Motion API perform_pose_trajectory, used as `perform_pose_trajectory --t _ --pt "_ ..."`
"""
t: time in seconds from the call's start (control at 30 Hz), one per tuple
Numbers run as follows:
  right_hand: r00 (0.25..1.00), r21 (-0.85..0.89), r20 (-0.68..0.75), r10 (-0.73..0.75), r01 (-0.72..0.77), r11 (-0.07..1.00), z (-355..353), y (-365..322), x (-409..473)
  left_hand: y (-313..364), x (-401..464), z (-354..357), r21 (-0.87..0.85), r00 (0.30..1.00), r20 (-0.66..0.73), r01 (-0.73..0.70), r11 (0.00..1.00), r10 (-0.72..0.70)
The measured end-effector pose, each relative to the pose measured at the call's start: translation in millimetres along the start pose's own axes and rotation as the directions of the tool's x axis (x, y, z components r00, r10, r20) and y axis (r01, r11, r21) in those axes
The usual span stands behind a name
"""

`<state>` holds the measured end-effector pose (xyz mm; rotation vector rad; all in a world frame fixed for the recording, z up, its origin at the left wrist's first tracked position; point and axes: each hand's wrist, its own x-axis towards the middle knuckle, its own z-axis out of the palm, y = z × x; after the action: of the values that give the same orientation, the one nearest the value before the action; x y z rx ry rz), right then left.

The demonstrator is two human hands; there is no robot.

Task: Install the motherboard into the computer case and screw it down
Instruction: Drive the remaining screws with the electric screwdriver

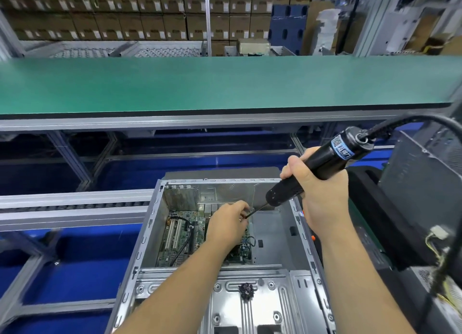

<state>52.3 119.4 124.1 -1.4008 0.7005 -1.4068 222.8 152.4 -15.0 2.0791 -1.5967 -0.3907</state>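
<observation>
Ribbed grey sheet-metal panel [250, 306], nearest of all, forms the near end of the open grey steel computer case [150, 233] and carries a small dark cluster of screws [246, 290]. Inside the case, flat on its floor toward the left wall, lies the green motherboard [185, 236] with white slots and a black cable. Over the board, the left hand [228, 225] has its grip pinched on the thin bit of the black cylindrical electric screwdriver [317, 168]. Above the case's right wall, the right hand [322, 191] has its grip clamped round the barrel.
</observation>
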Motion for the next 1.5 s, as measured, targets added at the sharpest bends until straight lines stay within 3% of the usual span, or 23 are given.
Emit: perform_pose_trajectory --t 0.13,0.27,0.4,0.77,1.5 --pt "1.000 -0.012 -0.004 0.012 -0.012 1.000 3.7 2.1 1.1 -3.2 -0.3 0.6 0.008 0.999 0.032 0.005 1.000 -0.005" --pt "1.000 -0.060 0.002 0.023 -0.023 0.998 5.9 8.0 5.5 -17.2 -3.7 1.2 0.188 0.973 0.165 0.129 0.974 -0.161" --pt "0.999 -0.116 -0.003 0.048 -0.048 0.992 7.7 19.2 9.0 -19.1 -5.9 5.5 0.325 0.956 0.221 0.116 0.939 -0.194" --pt "0.990 -0.167 -0.032 0.136 -0.139 0.976 11.4 59.8 26.7 -12.1 1.1 6.4 0.302 0.952 0.181 0.184 0.936 -0.246" --pt "0.988 -0.109 -0.073 0.133 -0.140 0.984 17.6 86.3 31.1 -12.9 3.0 12.6 0.297 0.945 0.169 0.222 0.929 -0.280"
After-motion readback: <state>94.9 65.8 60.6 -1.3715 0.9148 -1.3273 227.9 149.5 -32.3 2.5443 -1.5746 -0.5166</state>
